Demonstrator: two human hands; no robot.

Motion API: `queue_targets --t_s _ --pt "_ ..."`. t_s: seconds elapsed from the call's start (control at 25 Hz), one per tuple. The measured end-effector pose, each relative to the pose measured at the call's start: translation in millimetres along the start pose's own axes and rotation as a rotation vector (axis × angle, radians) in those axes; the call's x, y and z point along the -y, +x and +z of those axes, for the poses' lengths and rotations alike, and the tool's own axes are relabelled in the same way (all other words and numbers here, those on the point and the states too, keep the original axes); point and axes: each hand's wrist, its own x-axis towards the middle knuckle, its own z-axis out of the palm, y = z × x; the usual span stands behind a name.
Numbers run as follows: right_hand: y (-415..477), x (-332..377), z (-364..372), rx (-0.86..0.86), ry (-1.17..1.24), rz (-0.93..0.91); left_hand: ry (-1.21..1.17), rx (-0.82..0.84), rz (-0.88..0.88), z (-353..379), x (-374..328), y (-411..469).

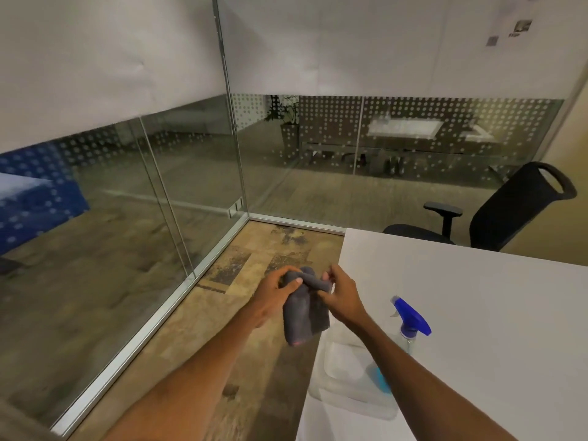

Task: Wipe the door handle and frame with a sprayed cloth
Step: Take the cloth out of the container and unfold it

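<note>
Both hands hold a grey cloth (302,316) over the floor, just left of the white table's corner. My left hand (275,292) grips its upper left part, with the thumb across the fabric. My right hand (339,292) pinches its upper right edge. Most of the cloth hangs folded below the hands. A clear spray bottle (410,326) with a blue trigger head and blue liquid stands on the table to the right; my right forearm hides part of it. No door handle is in view. Glass walls with aluminium frames (234,122) meet in the corner ahead.
The white table (477,313) fills the lower right. A clear plastic container (346,386) lies on it near its front edge. A black office chair (509,211) stands behind the table. A metal floor rail (178,300) runs along the glass on the left.
</note>
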Motion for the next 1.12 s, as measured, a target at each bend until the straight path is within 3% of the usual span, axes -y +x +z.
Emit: queue_targets --t_s 0.16,0.36,0.6,0.8,0.92,1.04,1.12 --pt "20 26 -25 0.116 0.139 -0.057 0.506 0.045 0.128 -34 -18 11" --pt "51 57 -46 0.092 0.123 -0.102 0.759 0.078 0.197 -61 -54 28" --pt "69 78 -60 0.005 0.308 -0.096 0.713 0.074 0.234 -72 -87 46" --pt "76 90 -65 0.020 0.255 -0.124 0.323 0.156 0.195 -64 -134 56" --pt "80 98 -67 -0.025 0.191 -0.173 0.432 0.266 0.274 -60 -158 59" --pt "81 103 -69 -0.040 0.156 -0.222 0.591 0.229 0.361 -57 -165 64" --pt "80 102 -74 -0.017 0.122 -0.216 0.525 0.209 0.352 -56 -167 66"
